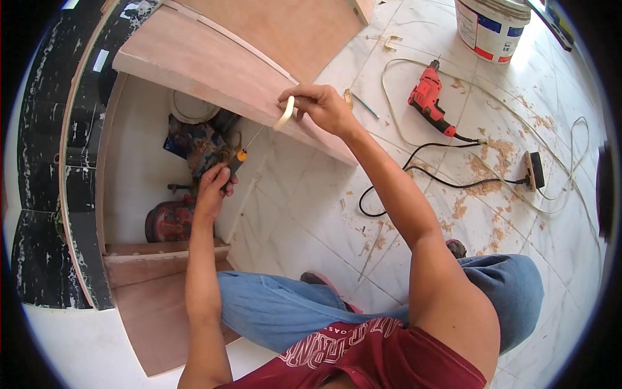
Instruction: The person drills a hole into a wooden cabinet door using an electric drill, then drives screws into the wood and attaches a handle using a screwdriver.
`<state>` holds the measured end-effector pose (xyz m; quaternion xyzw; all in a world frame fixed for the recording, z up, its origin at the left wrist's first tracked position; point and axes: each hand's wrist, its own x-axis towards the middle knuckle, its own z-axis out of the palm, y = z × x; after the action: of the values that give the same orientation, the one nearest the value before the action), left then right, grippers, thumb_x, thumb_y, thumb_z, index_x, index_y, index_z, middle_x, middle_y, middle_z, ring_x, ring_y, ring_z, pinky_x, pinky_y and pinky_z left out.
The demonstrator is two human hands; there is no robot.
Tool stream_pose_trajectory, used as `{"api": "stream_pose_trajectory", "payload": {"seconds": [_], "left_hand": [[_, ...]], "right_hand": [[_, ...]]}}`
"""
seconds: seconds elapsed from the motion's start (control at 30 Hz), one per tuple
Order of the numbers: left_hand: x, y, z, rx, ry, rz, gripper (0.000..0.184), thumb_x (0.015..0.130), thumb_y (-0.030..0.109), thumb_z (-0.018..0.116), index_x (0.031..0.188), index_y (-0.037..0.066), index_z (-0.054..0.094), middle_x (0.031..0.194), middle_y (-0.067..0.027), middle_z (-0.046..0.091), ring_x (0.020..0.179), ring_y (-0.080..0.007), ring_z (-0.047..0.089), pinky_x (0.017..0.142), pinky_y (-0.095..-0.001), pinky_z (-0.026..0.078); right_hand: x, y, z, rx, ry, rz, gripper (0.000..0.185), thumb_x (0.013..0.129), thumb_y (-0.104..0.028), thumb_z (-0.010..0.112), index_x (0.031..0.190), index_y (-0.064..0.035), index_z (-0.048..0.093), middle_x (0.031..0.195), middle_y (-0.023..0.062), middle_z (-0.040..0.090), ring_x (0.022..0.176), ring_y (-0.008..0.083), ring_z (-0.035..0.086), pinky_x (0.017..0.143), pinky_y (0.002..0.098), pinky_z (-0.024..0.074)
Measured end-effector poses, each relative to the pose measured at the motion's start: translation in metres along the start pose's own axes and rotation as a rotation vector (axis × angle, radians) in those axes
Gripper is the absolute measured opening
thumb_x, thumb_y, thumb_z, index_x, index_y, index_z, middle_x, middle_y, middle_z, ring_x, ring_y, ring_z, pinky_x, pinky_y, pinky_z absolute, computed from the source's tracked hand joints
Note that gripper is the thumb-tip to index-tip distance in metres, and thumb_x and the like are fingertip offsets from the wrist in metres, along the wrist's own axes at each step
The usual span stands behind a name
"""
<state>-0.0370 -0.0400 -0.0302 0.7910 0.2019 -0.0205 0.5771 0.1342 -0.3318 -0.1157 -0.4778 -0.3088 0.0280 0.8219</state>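
Observation:
My left hand is closed around the handle of a screwdriver with a black and orange grip. Its thin shaft points up and right towards the edge of a pale wooden door panel. On the panel's other side, my right hand pinches a cream curved pull handle at the panel's edge. The screwdriver's tip is too small to make out, so I cannot tell whether it touches a screw.
Inside the open cabinet lie a bag of tools and a dark red object. On the tiled floor are a red drill, cables, a socket block, wood shavings, another pull handle and a white bucket.

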Motion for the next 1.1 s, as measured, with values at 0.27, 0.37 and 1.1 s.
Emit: {"api": "stream_pose_trajectory", "payload": {"seconds": [0.27, 0.37, 1.1], "left_hand": [[0.002, -0.004, -0.004, -0.009, 0.007, -0.009, 0.032, 0.098, 0.025, 0.064, 0.121, 0.002, 0.062, 0.083, -0.0032, 0.061, 0.068, -0.0087, 0.049, 0.060, -0.0247, 0.040], [-0.001, -0.001, -0.004, -0.004, 0.023, 0.001, 0.034, 0.099, 0.024, 0.064, 0.123, 0.001, 0.062, 0.083, -0.0030, 0.061, 0.069, -0.0085, 0.050, 0.060, -0.0245, 0.040], [0.002, -0.001, 0.002, 0.000, -0.050, 0.015, 0.033, 0.098, 0.028, 0.066, 0.118, 0.002, 0.063, 0.083, -0.0018, 0.060, 0.067, -0.0068, 0.049, 0.059, -0.0229, 0.040]], "right_hand": [[-0.002, 0.008, 0.008, 0.025, 0.042, 0.072, 0.019, 0.097, -0.007, 0.061, 0.109, -0.0005, 0.075, 0.093, 0.0061, 0.073, 0.081, 0.0104, 0.064, 0.076, 0.0268, 0.0543], [0.001, -0.001, 0.009, -0.133, 0.050, 0.084, 0.023, 0.094, -0.014, 0.064, 0.107, 0.0018, 0.075, 0.090, 0.0083, 0.073, 0.079, 0.0114, 0.065, 0.075, 0.0266, 0.0543], [0.001, -0.026, 0.007, -0.289, 0.110, 0.032, 0.028, 0.092, -0.008, 0.066, 0.119, -0.0018, 0.071, 0.085, 0.0110, 0.076, 0.075, 0.0135, 0.071, 0.074, 0.0271, 0.0552]]}}
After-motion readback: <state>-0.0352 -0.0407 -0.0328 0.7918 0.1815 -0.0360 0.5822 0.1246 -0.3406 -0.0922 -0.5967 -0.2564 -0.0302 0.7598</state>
